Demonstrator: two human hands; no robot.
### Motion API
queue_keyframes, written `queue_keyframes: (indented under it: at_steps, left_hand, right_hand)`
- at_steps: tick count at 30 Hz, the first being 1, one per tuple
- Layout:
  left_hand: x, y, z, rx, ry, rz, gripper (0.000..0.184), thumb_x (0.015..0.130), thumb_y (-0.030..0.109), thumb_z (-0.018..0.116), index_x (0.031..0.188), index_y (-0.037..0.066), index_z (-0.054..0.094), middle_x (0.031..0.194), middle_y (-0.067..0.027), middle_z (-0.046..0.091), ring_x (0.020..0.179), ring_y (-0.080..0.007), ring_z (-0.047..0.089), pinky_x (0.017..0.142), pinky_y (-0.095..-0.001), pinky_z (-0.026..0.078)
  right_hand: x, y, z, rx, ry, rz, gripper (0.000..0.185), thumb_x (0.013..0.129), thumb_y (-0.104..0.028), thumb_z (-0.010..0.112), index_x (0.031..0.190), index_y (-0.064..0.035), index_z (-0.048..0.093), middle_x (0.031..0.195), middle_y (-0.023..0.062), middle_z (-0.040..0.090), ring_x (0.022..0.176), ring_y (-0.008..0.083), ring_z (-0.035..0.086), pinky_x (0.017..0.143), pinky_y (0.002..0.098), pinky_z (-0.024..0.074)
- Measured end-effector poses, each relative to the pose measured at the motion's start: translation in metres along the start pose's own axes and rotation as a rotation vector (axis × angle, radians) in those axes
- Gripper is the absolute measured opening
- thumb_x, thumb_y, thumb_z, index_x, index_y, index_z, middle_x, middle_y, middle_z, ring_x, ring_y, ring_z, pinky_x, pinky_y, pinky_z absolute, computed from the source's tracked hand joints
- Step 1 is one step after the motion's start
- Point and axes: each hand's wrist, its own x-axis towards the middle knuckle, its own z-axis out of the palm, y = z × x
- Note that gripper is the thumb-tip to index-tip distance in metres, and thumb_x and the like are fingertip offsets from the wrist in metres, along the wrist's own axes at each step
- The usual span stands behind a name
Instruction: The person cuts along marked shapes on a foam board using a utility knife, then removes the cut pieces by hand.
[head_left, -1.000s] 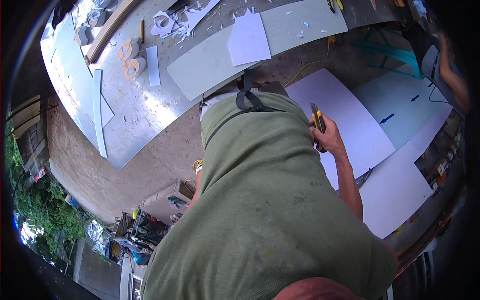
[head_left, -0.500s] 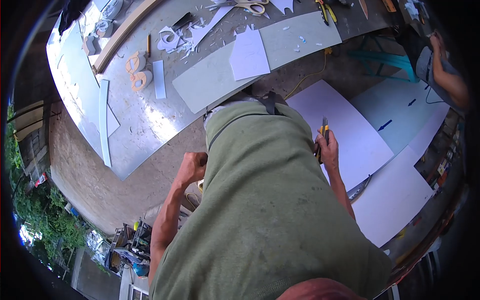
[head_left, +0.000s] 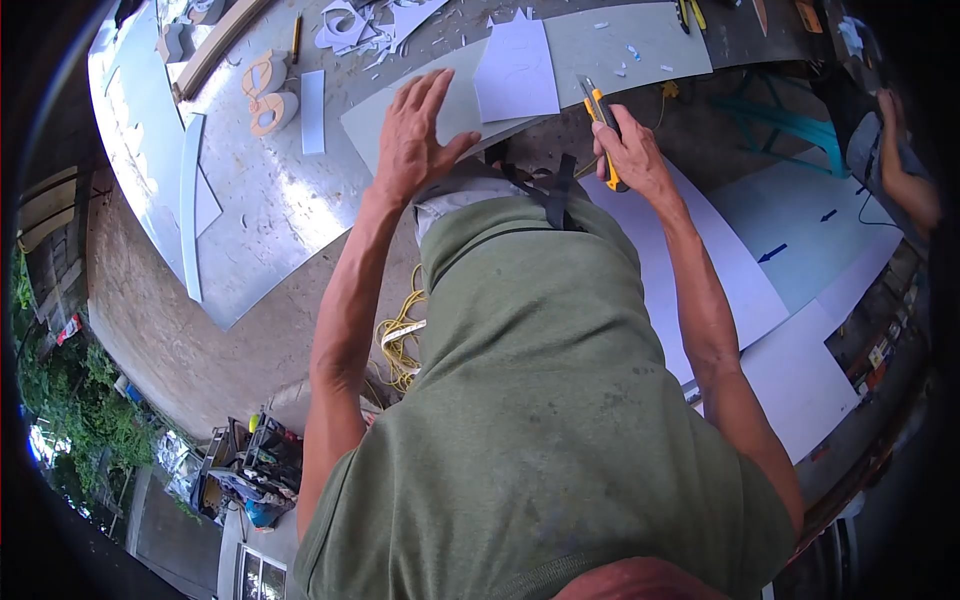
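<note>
**One Knife in the Right Hand, Nothing in the Left!**

Two hands at the bench, and the right hand (head_left: 632, 155) has the only cutter: one yellow-and-black snap-off knife (head_left: 604, 112), fingers wrapped firmly round its handle, blade out and angled toward the metal table (head_left: 300, 190). The tip sits near the right edge of one white paper sheet (head_left: 517, 75), jagged along its top, lying on one long grey-green panel (head_left: 660, 50).

Across to the left hand (head_left: 408, 150): palm down, fingers spread, thumb out, holding nothing! It appears over the panel's left part; whether it touches, one cannot tell.

Further left, look at the line-up: one figure-eight cut-out (head_left: 265, 98), one pencil (head_left: 296, 40), one short pale strip (head_left: 313, 112), one long curved strip (head_left: 192, 215), one wooden beam (head_left: 222, 45). Off right, one turquoise stool (head_left: 785, 125) and one other person's arm (head_left: 905, 180) at the very edge.
</note>
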Motion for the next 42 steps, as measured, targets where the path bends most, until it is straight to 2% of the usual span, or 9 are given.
queue_keyframes:
  at_steps: [1, 4, 7, 9, 10, 12, 15, 37, 42]
  left_hand:
    - [0.005, 0.0, 0.015, -0.009, 0.0, -0.009, 0.083, 0.082, 0.037, 0.082, 0.151, 0.008, 0.046, 0.15, -0.0156, 0.052, 0.142, -0.0352, 0.044, 0.119, -0.0486, 0.033]
    - [0.017, -0.004, 0.054, 0.071, 0.046, 0.07, 0.087, 0.087, 0.054, 0.073, 0.155, 0.011, 0.042, 0.16, -0.012, 0.043, 0.155, -0.0344, 0.027, 0.125, -0.0518, 0.02]
    - [0.024, -0.007, 0.078, 0.205, 0.085, 0.114, 0.084, 0.089, 0.058, 0.069, 0.155, 0.013, 0.044, 0.16, -0.0087, 0.044, 0.154, -0.0336, 0.029, 0.125, -0.0547, 0.018]
    - [0.026, -0.006, 0.087, 0.185, 0.108, 0.099, 0.078, 0.09, 0.06, 0.067, 0.152, 0.016, 0.049, 0.16, -0.0065, 0.045, 0.154, -0.0323, 0.03, 0.125, -0.056, 0.015]
    - [0.027, -0.005, 0.089, 0.2, 0.131, 0.086, 0.076, 0.09, 0.06, 0.067, 0.15, 0.017, 0.052, 0.159, -0.0066, 0.046, 0.153, -0.0319, 0.03, 0.125, -0.0556, 0.015]
    - [0.029, -0.001, 0.089, 0.213, 0.147, 0.071, 0.073, 0.09, 0.06, 0.067, 0.148, 0.017, 0.055, 0.159, -0.0066, 0.047, 0.153, -0.0315, 0.031, 0.125, -0.0552, 0.014]
    - [0.031, 0.007, 0.085, 0.23, 0.152, 0.06, 0.071, 0.089, 0.061, 0.068, 0.145, 0.018, 0.059, 0.157, -0.0068, 0.049, 0.153, -0.0314, 0.032, 0.126, -0.0549, 0.014]
    - [0.032, 0.006, 0.089, 0.22, 0.189, 0.053, 0.072, 0.089, 0.061, 0.069, 0.144, 0.016, 0.061, 0.156, -0.0077, 0.051, 0.152, -0.0315, 0.034, 0.125, -0.0539, 0.015]
    - [0.031, 0.007, 0.089, 0.205, 0.191, 0.053, 0.071, 0.088, 0.061, 0.069, 0.144, 0.016, 0.061, 0.156, -0.0078, 0.051, 0.152, -0.0321, 0.034, 0.125, -0.0539, 0.015]
  right_hand:
    - [0.003, -0.008, 0.004, 0.012, -0.042, 0.03, 0.027, 0.105, -0.027, 0.053, 0.114, -0.0015, 0.054, 0.073, 0.0064, 0.062, 0.053, 0.016, 0.064, 0.051, 0.0332, 0.0515]
    - [0.01, -0.008, 0.019, -0.063, -0.039, -0.01, 0.03, 0.104, -0.028, 0.055, 0.116, 0.0003, 0.054, 0.069, 0.007, 0.062, 0.049, 0.0177, 0.065, 0.048, 0.034, 0.0518]
    - [0.02, -0.004, 0.031, -0.115, -0.03, -0.043, 0.031, 0.103, -0.028, 0.056, 0.111, 0.0018, 0.053, 0.063, 0.01, 0.062, 0.05, 0.0201, 0.067, 0.048, 0.0358, 0.0528]
    - [0.028, -0.001, 0.036, -0.169, -0.028, -0.035, 0.029, 0.103, -0.027, 0.056, 0.106, 0.0017, 0.052, 0.068, 0.019, 0.067, 0.056, 0.0327, 0.07, 0.052, 0.0436, 0.0529]
    - [0.034, 0.004, 0.039, -0.17, -0.031, -0.026, 0.029, 0.103, -0.027, 0.056, 0.106, 0.0017, 0.052, 0.068, 0.019, 0.067, 0.056, 0.0327, 0.07, 0.052, 0.0436, 0.0529]
    - [0.041, 0.012, 0.046, -0.299, 0.059, -0.16, 0.029, 0.102, -0.027, 0.056, 0.102, 0.0016, 0.051, 0.074, 0.0278, 0.067, 0.07, 0.0468, 0.068, 0.061, 0.0531, 0.0515]
    - [0.045, 0.009, 0.048, -0.325, 0.078, -0.145, 0.03, 0.102, -0.027, 0.056, 0.102, 0.0022, 0.051, 0.076, 0.0312, 0.066, 0.079, 0.0538, 0.065, 0.067, 0.0584, 0.049]
    - [0.048, 0.006, 0.052, -0.384, 0.11, -0.138, 0.03, 0.101, -0.028, 0.056, 0.104, 0.0008, 0.051, 0.079, 0.0316, 0.067, 0.08, 0.0535, 0.066, 0.069, 0.0599, 0.0505]
    - [0.044, -0.001, 0.053, -0.504, 0.116, -0.166, 0.028, 0.101, -0.026, 0.054, 0.104, 0.0009, 0.049, 0.08, 0.0317, 0.068, 0.08, 0.0528, 0.068, 0.071, 0.0603, 0.053]
